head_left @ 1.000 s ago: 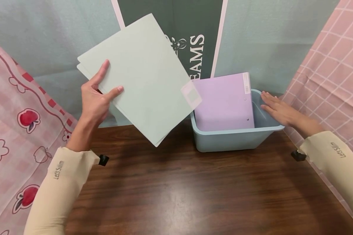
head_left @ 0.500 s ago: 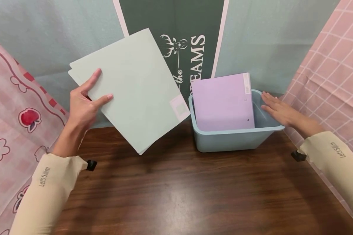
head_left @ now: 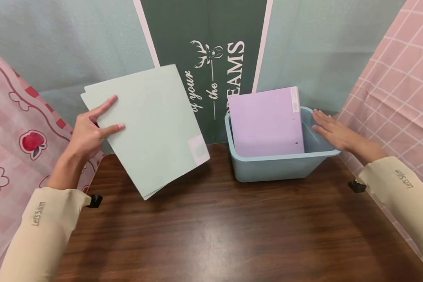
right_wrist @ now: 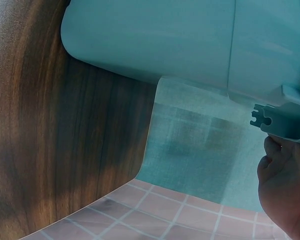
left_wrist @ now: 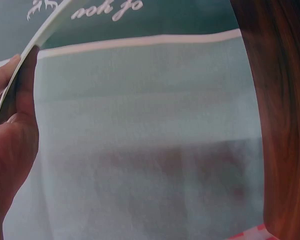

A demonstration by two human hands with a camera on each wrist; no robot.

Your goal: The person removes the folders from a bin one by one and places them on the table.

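A pale green file folder (head_left: 155, 125) with a whitish label near one corner is held tilted above the table by my left hand (head_left: 88, 131). The thumb and a finger lie across its front, the other fingers are behind it. In the left wrist view, the folder (left_wrist: 52, 22) shows edge-on in the left hand (left_wrist: 12, 145). On the right stands a light blue plastic bin (head_left: 271, 168), holding a lavender binder (head_left: 266, 123) upright with two rivets and a label strip. My right hand (head_left: 333, 129) rests on the bin's right end, fingers extended in the head view.
The dark wood table (head_left: 211, 227) spans the foreground. Behind it hangs a grey-green cloth (head_left: 320, 47) with a printed deer and lettering. A pink apple-pattern cloth (head_left: 24, 109) borders the left, a pink checked cloth (head_left: 402, 90) the right.
My left hand has moved left and down with the folder, turning it more upright and away from the bin. The right hand and the bin have stayed in place.
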